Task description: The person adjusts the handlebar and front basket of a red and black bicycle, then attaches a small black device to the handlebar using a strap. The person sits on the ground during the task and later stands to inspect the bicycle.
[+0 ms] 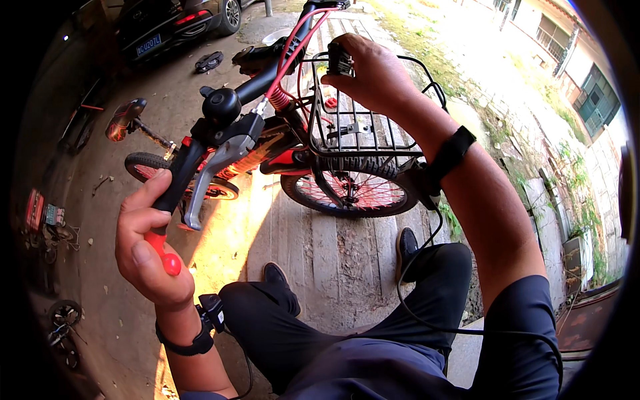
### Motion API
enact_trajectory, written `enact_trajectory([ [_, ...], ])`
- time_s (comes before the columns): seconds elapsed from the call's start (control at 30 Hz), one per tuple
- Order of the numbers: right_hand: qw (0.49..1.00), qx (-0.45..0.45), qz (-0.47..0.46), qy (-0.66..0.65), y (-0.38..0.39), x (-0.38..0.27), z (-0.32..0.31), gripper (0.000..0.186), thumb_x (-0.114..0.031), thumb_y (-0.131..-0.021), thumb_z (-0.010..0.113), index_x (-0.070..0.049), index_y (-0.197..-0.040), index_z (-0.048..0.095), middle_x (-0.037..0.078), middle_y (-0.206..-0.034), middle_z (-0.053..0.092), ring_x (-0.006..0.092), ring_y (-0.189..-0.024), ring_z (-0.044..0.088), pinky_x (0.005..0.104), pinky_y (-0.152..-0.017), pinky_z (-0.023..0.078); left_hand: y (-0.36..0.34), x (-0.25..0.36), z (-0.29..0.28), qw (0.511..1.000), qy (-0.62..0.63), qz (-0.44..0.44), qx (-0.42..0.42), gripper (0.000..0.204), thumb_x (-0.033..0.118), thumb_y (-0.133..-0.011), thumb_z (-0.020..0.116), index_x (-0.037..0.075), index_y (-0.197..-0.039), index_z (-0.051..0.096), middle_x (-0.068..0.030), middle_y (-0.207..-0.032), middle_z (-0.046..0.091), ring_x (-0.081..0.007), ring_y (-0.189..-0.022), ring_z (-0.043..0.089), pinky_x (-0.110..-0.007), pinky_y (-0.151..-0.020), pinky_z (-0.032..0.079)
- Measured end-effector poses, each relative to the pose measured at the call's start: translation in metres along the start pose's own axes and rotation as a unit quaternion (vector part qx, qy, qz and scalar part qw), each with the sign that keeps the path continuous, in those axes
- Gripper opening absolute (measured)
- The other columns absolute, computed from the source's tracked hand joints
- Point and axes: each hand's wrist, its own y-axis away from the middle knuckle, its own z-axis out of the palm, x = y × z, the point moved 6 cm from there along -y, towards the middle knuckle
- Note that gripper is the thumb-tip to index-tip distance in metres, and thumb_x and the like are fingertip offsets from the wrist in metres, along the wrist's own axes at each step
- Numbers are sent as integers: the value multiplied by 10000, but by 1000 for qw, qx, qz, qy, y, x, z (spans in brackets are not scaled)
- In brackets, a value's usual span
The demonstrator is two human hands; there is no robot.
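A small bicycle stands before me, its black handlebar (pixel 257 85) running up and to the right. My left hand (pixel 150 247) is closed round the black handlebar grip (pixel 181 175), near its red end with a rounded red knob (pixel 172 265). Beside that grip are a silver brake lever (pixel 217 170) and a black bell (pixel 221 105). Over the black wire basket (pixel 373 152), my right hand (pixel 373 73) pinches a small black ribbed piece (pixel 341 60). Its kind is unclear, and the fingers partly cover it.
Beneath the basket is the front wheel (pixel 350 193) with red spokes. Red cables (pixel 288 63) curve along the handlebar. A dark car (pixel 177 27) is parked at the far left. Another small bicycle (pixel 65 327) lies at the left edge. A black cable hangs from my right wrist.
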Motion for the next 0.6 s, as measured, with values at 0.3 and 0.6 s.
enact_trajectory([
  [0.3, 979, 93, -158, 90, 3, -17, -9, 398, -156, -798, 745, -93, -1154, 578, 89, -1152, 632, 326, -1100, 630, 429, -905, 529, 0, 0, -1, 1000, -1, 2, 3, 413, 347, -1006, 330, -21, -910, 489, -311, -1222, 631, -374, -1136, 618, -461, -1004, 480],
  [0.6, 982, 74, -157, 77, 2, -14, -7, 416, -206, -790, 766, -90, -1142, 577, 95, -1127, 631, 323, -1089, 628, 434, -885, 533, 0, 1, 0, 1000, 0, 0, 12, 413, 350, -1006, 331, -19, -906, 487, -309, -1219, 634, -370, -1143, 615, -456, -989, 484],
])
